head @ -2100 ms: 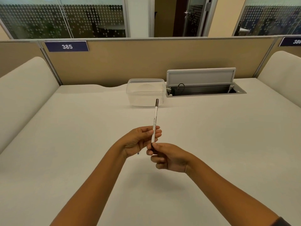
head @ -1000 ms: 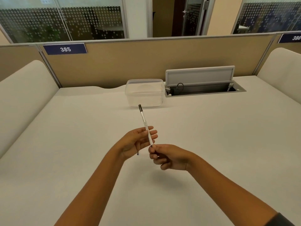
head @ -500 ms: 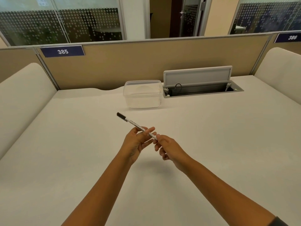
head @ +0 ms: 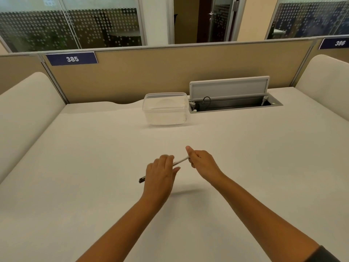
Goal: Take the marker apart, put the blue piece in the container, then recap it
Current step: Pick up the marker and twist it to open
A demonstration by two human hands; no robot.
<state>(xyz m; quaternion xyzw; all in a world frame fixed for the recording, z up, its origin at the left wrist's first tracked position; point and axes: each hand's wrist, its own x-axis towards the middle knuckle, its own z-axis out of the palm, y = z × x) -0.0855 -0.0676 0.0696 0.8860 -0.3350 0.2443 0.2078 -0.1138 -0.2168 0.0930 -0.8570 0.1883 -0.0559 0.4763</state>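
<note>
I held the marker (head: 180,162) level above the desk (head: 94,167), my left hand (head: 160,173) curled round its barrel and my right hand (head: 201,161) pinching its near end, seemingly mid-disassembly, the next move probably a straight pull apart toward the clear container (head: 166,108)

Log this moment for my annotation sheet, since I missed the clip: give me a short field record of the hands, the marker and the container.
left hand: over the marker's middle, fingers around it
right hand: pinches the marker's white end
marker: held above the table, nearly level, dark end pointing left
marker state: in one piece as far as can be seen; no blue piece visible
container: clear plastic, at the back of the table, apart from both hands
contents of container: cannot tell
</note>
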